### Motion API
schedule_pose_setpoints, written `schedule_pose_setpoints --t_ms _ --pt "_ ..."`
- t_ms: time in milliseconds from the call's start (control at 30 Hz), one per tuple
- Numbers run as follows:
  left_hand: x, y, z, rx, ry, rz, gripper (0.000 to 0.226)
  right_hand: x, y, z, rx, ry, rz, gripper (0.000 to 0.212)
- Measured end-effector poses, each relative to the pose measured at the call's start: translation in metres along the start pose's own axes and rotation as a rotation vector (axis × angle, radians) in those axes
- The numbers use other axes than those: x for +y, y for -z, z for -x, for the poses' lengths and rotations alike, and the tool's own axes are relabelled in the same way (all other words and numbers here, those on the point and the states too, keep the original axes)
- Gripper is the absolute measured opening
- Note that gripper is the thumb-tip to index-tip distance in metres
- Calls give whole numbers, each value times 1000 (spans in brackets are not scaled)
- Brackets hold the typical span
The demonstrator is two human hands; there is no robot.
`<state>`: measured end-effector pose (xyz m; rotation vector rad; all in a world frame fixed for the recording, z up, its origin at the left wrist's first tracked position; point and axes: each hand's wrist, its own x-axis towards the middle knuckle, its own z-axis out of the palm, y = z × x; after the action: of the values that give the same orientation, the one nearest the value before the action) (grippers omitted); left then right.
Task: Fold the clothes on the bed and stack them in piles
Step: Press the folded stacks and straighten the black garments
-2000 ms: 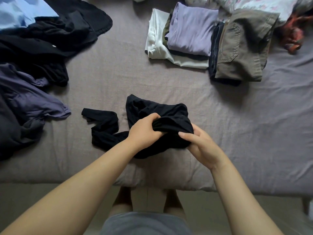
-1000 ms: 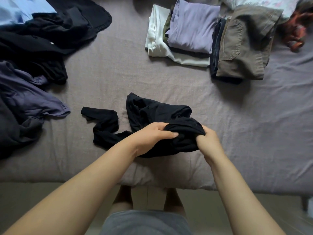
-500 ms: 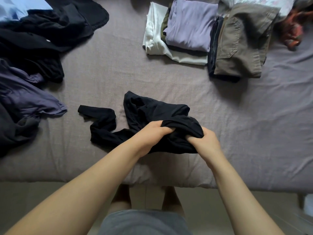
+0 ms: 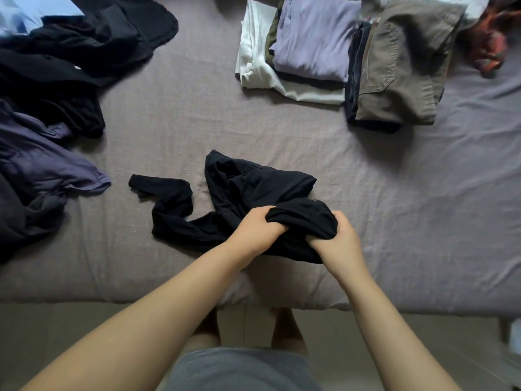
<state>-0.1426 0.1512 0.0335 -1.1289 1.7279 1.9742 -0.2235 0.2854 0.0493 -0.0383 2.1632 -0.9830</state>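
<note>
Both hands are closed on the same bunched fold of a black garment (image 4: 253, 193) near the front edge of the bed (image 4: 394, 221): the left hand (image 4: 255, 231) has its fingers curled into the cloth from the left, and the right hand (image 4: 337, 244) clutches the roll from the right, so each grip holds fabric and neither is free. The garment lies crumpled between the person and the middle of the bed, with one long narrow part, perhaps a sleeve or leg, trailing off to the left. It looks thin, limp and light, likely to sag and slip out of shape, so it is best taken by hems or seams and spread flat before folding. Beyond it, at the far right, stand two folded piles, one topped by a lilac top (image 4: 315, 38), one by brown trousers (image 4: 403, 66). A loose heap of dark clothes (image 4: 56, 66) waits at the left.
</note>
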Motion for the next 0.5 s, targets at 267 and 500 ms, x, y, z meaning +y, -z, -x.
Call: schedule_pose_setpoints --t_ms 267,500 --pt "-5 5 2 -245 9 -9 16 5 -4 -9 -136 -162 -263 28" --pt "-13 8 -13 104 -11 -41 16 -1 3 3 -450 -217 -505 26"
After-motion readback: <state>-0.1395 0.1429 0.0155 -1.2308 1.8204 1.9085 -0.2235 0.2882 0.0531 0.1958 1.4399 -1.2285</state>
